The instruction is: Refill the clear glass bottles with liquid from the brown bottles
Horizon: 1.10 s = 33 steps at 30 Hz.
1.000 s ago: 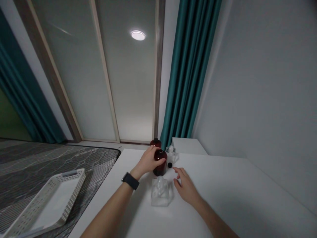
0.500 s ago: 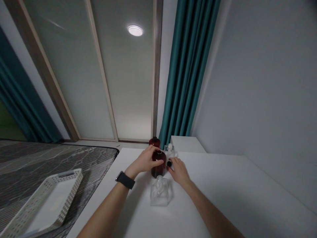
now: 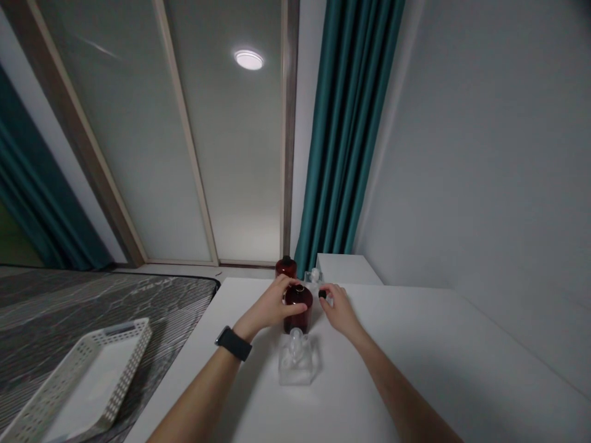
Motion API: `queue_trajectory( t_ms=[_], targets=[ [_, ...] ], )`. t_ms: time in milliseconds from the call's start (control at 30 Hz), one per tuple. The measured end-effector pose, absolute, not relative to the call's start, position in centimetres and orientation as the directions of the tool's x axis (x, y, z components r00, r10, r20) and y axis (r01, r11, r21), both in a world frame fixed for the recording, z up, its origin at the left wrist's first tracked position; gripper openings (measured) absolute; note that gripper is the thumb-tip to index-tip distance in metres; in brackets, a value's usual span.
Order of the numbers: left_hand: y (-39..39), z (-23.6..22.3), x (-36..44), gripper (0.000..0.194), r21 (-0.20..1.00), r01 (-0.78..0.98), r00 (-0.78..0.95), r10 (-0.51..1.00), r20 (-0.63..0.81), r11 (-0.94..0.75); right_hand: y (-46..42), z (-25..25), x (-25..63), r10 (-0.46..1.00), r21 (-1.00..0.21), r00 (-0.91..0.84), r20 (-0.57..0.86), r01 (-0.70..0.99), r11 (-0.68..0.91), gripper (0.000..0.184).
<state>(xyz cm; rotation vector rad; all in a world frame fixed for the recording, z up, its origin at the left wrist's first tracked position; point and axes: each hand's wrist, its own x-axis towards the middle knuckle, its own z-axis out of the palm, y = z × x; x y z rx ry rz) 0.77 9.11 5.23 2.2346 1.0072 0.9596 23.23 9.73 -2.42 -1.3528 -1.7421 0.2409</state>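
My left hand (image 3: 272,304), with a dark watch on its wrist, is wrapped round a dark red-brown bottle (image 3: 300,312) standing on the white table (image 3: 369,381). The bottle's mouth shows without a cap. To its right, my right hand (image 3: 339,312) pinches a small black cap (image 3: 322,295) between thumb and fingers, apart from the bottle. In front of the bottle is a clear square bottle (image 3: 296,363) with a rounded clear top. Behind stand a second red-brown bottle (image 3: 285,269) with a dark top and another clear bottle (image 3: 314,277), partly hidden by my hands.
At the lower left, a white perforated basket (image 3: 87,369) lies on a grey patterned surface (image 3: 184,301) beside the table. A white box-shaped piece (image 3: 348,269) stands beyond the table's far edge, before a teal curtain (image 3: 348,135). A grey wall (image 3: 498,154) rises on the right.
My right hand has moved slightly up and right with the black cap, farther from the bottle. My left hand keeps its hold, and the bottle leans or sits slightly further right.
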Motion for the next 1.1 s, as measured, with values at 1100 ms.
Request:
queue_trajectory(
  t_ms=[1100],
  targets=[
    [8.5, 7.5, -0.7, 0.019, 0.542, 0.496, 0.598, 0.719, 0.354, -0.679, 6.3, 4.0, 20.1, 0.848, -0.726, -0.093, 0.522, 0.473, 0.499, 0.015]
  ],
)
